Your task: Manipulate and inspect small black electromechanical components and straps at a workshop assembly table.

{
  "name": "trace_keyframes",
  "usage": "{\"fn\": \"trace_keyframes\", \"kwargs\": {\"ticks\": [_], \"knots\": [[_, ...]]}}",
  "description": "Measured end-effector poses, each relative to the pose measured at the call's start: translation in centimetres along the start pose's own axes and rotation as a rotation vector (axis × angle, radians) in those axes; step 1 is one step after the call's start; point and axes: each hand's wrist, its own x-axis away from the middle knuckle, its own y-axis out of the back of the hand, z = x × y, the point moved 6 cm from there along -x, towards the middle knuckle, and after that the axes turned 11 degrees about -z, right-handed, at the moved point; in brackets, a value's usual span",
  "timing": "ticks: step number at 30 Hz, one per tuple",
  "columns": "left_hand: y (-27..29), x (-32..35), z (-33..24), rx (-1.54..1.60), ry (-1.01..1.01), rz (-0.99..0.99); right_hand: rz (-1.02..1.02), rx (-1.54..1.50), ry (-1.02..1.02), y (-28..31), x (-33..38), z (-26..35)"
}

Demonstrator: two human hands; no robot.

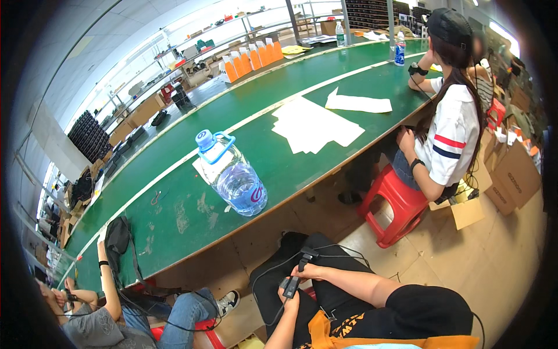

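Note:
Both my hands are low over my lap, close together. My left hand (292,301) has its fingers closed around a small black box-shaped device (289,287) with a thin cable. Just beyond it, my right hand (309,271) is closed at a second small black device (308,255), which has a short strap and also a cable. The undersides of the fingers are hidden. On the green table ahead stands a large clear water bottle (241,185) with a blue cap and handle, away from both hands.
White paper sheets (314,125) lie on the green table (174,227). At right a person in a white shirt (453,134) sits on a red stool (395,203). At left another person (96,326) sits near a black bag (118,235). Cables loop by my knees; cardboard boxes (511,180) stand far right.

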Motion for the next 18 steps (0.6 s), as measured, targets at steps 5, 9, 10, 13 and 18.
{"fn": "trace_keyframes", "kwargs": {"ticks": [5,9,10,13,18], "knots": [[-0.4,0.2,3.4,0.034,0.029,-0.023,0.005,0.004,0.041,-0.4,-0.3,-0.2],[-0.4,0.2,3.5,0.026,0.035,-0.019,0.002,0.003,0.061,-0.4,-0.1,0.0],[-0.4,0.3,3.7,0.021,0.046,-0.004,0.008,0.011,0.076,-0.5,-0.1,0.0],[0.0,0.1,1.7,-0.039,-0.025,-0.011,0.008,-0.017,0.008,-0.6,0.8,1.0],[0.4,0.1,0.1,-0.01,-0.033,-0.027,0.02,-0.046,-0.003,-0.5,0.5,0.9]]}}
